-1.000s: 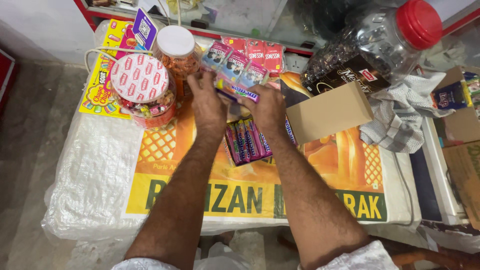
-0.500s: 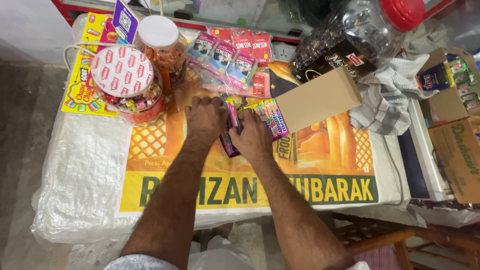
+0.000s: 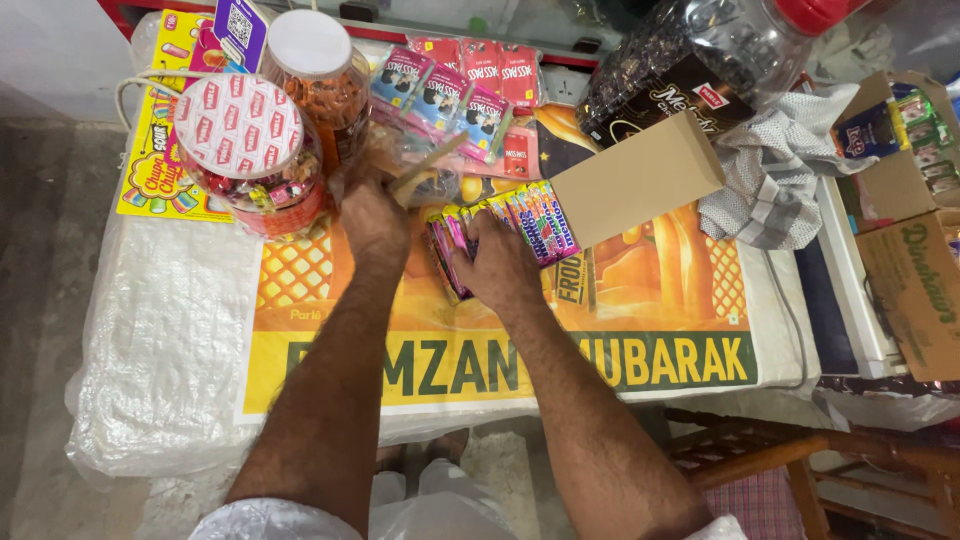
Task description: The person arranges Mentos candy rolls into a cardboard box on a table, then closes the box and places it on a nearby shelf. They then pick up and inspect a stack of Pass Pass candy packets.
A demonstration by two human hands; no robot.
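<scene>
On candy rolls, right hand flat; left hand curled beside

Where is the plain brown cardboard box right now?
In the head view, the plain brown cardboard box lies tilted right of centre on the table, just right of the row of colourful candy rolls under the right hand.

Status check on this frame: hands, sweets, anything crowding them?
Left hand on clear wrapper. Right hand on row of candy rolls. Sweet jar and cardboard box close on either side.
</scene>
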